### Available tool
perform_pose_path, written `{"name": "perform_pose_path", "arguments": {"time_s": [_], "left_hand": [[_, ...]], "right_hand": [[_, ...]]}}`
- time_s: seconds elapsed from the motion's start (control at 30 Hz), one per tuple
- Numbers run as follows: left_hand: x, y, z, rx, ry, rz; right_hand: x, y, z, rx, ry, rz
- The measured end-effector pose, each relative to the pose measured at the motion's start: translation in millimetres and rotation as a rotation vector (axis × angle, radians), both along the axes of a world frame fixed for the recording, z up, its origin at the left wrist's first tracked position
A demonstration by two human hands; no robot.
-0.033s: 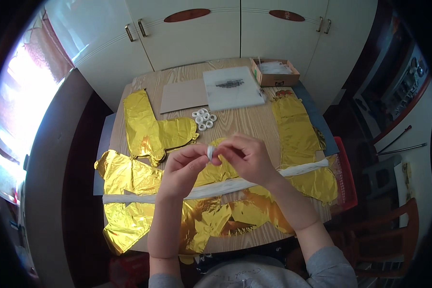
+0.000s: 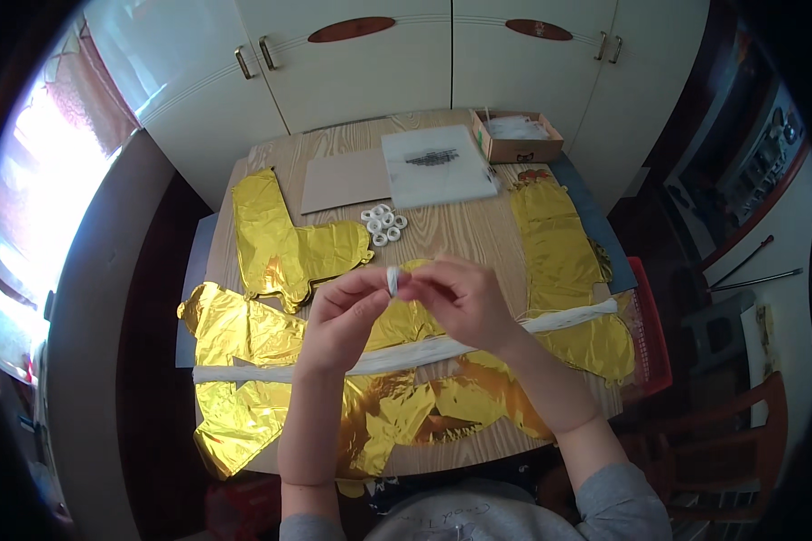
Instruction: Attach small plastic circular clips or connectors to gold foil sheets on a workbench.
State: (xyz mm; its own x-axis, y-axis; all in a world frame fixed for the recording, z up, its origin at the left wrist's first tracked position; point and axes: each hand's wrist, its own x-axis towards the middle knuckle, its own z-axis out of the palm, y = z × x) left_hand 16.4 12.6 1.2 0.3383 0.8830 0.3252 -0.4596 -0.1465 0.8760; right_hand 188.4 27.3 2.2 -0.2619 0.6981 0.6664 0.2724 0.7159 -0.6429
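Observation:
My left hand pinches a small white ring-shaped coil between thumb and fingers, above the middle of the table. Right beside the coil, my right hand has its fingertips pressed together; whatever is between them is too small to make out. Under my forearms a long bundle of white strands crosses the table from left to right. It lies over flat gold foil balloons. Beyond my hands sits a cluster of several white rings, similar to the coil.
An L-shaped stack of gold foil lies at the far left, and more foil at the right. Toward the back are a grey-brown board, a whitish plastic packet and an open cardboard box. A red basket stands beyond the right edge.
The white coil has turned and risen slightly in my left fingers. My right fingertips have shifted a little beside it. Everything on the table lies as before.

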Motion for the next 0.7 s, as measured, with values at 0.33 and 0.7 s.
{"name": "perform_pose_path", "arguments": {"time_s": [0.33, 0.7], "left_hand": [[3, -2, 1, 0.083, 0.271, 0.159], [2, 3, 5, -0.155, -0.015, 0.086]], "right_hand": [[7, -8, 15, 0.289, -0.113, -0.097], [8, -9, 14, 0.437, -0.304, -0.185]]}}
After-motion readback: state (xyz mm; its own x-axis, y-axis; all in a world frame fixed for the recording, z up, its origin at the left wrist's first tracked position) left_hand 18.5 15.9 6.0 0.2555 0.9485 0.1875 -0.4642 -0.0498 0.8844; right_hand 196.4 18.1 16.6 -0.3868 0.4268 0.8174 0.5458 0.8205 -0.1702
